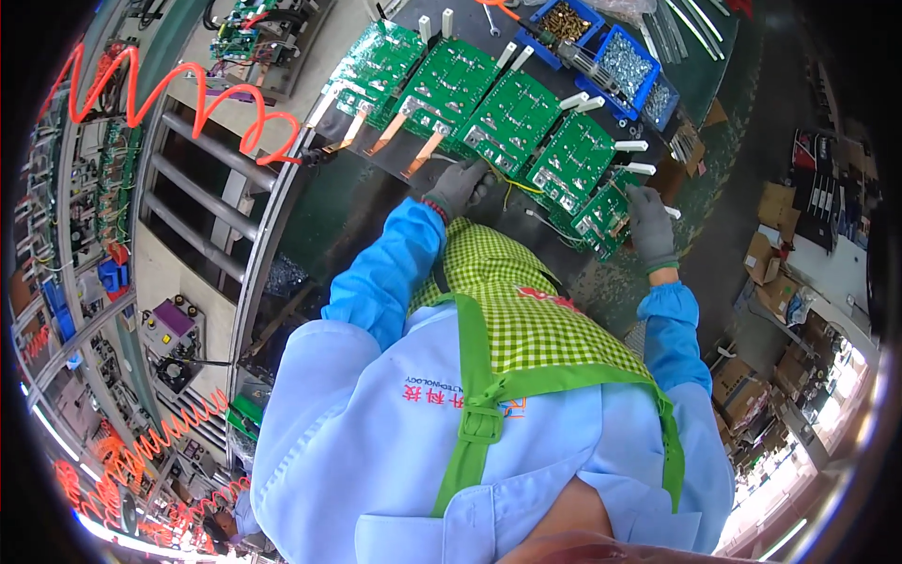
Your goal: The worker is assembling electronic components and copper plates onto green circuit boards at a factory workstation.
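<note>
A row of several green circuit boards runs along the dark bench edge in front of me, with white posts sticking up at their far side. Copper strips jut toward me from the boards on the left. My left hand, in a grey glove, has its fingers curled at the near edge of a middle board, beside a yellow wire; whatever is in them is hidden. At the right end, my gloved right hand grips the outer edge of the last circuit board.
Blue bins of screws and small metal parts stand behind the boards, near a wrench. On the left, an orange coiled hose hangs over a roller conveyor. Cardboard boxes sit at the far right.
</note>
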Demonstrator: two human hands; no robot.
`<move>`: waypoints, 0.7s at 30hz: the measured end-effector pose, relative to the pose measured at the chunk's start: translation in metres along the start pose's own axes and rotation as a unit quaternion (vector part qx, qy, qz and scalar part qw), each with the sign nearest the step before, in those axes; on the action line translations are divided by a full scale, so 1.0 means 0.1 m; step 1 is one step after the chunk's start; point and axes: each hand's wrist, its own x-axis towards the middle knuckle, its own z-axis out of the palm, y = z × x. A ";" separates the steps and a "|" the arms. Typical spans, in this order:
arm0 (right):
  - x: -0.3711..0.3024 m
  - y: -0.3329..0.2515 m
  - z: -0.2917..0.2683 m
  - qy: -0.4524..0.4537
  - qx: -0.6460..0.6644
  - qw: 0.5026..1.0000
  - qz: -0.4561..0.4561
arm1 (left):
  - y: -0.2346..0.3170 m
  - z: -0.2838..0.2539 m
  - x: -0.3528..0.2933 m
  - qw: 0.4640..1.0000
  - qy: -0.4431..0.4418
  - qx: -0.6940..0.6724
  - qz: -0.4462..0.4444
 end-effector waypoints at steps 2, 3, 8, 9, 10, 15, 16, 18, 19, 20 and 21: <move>-0.04 0.05 0.02 -0.004 0.001 1.000 0.004 | 0.03 0.01 0.00 0.997 -0.009 0.069 -0.031; -0.03 0.06 0.02 -0.004 0.000 1.000 0.000 | -0.02 -0.06 0.04 0.997 -0.008 0.066 -0.033; -0.07 0.05 -0.05 -0.013 0.015 1.000 -0.013 | -0.13 -0.29 0.07 0.983 0.045 0.094 0.154; -0.10 0.00 -0.08 0.017 0.032 0.999 -0.015 | -0.14 -0.28 0.00 0.985 0.055 -0.015 0.162; -0.11 -0.05 -0.11 0.045 0.049 0.998 -0.016 | -0.10 -0.26 -0.06 0.984 0.074 -0.009 0.159; -0.09 -0.20 -0.24 0.090 0.043 0.995 -0.011 | -0.06 -0.22 -0.01 0.975 0.084 -0.157 0.136; -0.09 -0.25 -0.23 0.114 0.057 0.992 -0.020 | -0.09 -0.21 0.05 0.957 0.067 -0.260 0.113; -0.09 -0.36 -0.18 0.077 0.195 0.977 0.026 | -0.11 -0.15 0.14 0.934 0.005 -0.341 0.101; -0.06 -0.49 -0.18 0.035 0.327 0.941 0.072 | -0.13 -0.16 0.17 0.935 0.009 -0.341 0.101; -0.02 -0.65 -0.20 -0.016 0.359 0.928 0.094 | -0.14 -0.19 0.21 0.911 -0.031 -0.402 0.081; -0.03 -0.79 -0.15 -0.016 0.358 0.928 0.099 | -0.15 -0.18 0.25 0.882 -0.076 -0.461 0.056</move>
